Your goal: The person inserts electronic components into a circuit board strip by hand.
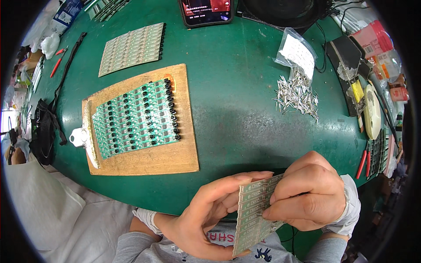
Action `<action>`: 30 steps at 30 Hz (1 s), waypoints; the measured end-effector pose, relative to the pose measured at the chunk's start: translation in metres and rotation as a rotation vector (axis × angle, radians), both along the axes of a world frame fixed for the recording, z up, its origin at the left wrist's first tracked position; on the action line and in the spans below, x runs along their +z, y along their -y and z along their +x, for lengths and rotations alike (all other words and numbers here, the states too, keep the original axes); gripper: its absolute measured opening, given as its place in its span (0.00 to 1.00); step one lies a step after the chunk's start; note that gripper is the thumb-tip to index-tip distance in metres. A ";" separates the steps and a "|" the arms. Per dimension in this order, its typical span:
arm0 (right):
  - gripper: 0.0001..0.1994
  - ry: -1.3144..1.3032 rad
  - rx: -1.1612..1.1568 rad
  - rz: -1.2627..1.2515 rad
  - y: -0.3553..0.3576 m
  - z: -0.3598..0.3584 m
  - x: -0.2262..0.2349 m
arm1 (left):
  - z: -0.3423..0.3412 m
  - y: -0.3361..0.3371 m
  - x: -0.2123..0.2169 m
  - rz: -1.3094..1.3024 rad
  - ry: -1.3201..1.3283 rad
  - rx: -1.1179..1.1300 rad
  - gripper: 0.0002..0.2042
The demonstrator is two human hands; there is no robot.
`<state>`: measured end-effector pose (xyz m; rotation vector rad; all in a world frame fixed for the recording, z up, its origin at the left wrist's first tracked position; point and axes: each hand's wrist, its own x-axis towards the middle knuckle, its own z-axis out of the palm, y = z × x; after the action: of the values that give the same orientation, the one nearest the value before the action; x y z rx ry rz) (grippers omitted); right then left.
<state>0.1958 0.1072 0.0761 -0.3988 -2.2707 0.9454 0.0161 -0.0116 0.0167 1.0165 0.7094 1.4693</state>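
Observation:
My left hand (193, 219) grips a pale green circuit board panel (251, 215) by its edges, thumb and fingers at opposite ends. The panel is tilted up near the front edge of the table, over my lap. Against its face, my right hand (311, 195) is closed in a pinch, fingertips at the rows of small outlines. Whatever lies between those fingertips is hidden. Beyond my right hand, a loose pile of small silvery metal cylinders (296, 97) spills from a clear plastic bag (297, 52) with a white label.
A wooden clipboard (188, 153) at left carries a green panel (136, 118) with black components. Behind it lies another pale panel (131, 49). A phone (206, 15) stands at the back. Red-handled pliers (363, 164) lie far right, a black strap (66, 70) far left.

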 end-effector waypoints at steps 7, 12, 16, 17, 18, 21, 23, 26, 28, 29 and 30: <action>0.13 -0.002 0.000 -0.009 0.000 -0.001 -0.002 | -0.002 -0.002 -0.002 -0.006 0.050 -0.014 0.52; 0.12 -0.019 0.004 -0.010 -0.001 -0.001 -0.001 | -0.001 0.000 -0.002 0.002 0.024 -0.005 0.52; 0.12 -0.012 -0.001 -0.006 -0.001 -0.001 -0.001 | -0.001 0.000 -0.001 0.001 0.028 0.000 0.52; 0.12 -0.011 0.000 -0.006 -0.001 -0.001 -0.001 | -0.002 0.002 -0.001 -0.013 0.023 -0.003 0.52; 0.12 -0.010 0.000 -0.005 -0.001 -0.001 -0.001 | -0.002 0.002 -0.001 -0.026 0.019 -0.005 0.52; 0.12 -0.011 0.004 -0.014 -0.001 -0.001 -0.001 | -0.002 0.003 -0.001 -0.031 0.029 -0.004 0.52; 0.12 -0.015 0.011 -0.020 -0.001 -0.001 -0.002 | -0.003 0.003 -0.002 -0.025 0.016 -0.013 0.52; 0.12 -0.025 0.016 -0.024 -0.001 -0.002 -0.003 | -0.004 0.001 -0.003 -0.006 -0.002 -0.024 0.53; 0.12 -0.028 0.012 -0.022 0.000 -0.002 -0.004 | -0.005 0.001 -0.002 0.007 -0.004 -0.028 0.53; 0.13 -0.031 0.002 0.031 0.001 -0.002 -0.005 | -0.004 0.003 -0.001 -0.021 0.007 -0.029 0.53; 0.13 -0.035 -0.008 0.084 0.001 -0.002 -0.005 | -0.004 0.003 0.000 -0.050 0.019 -0.030 0.53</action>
<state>0.1936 0.1060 0.0708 -0.3523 -2.2667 0.8434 0.0120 -0.0148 0.0170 0.9703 0.7109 1.4272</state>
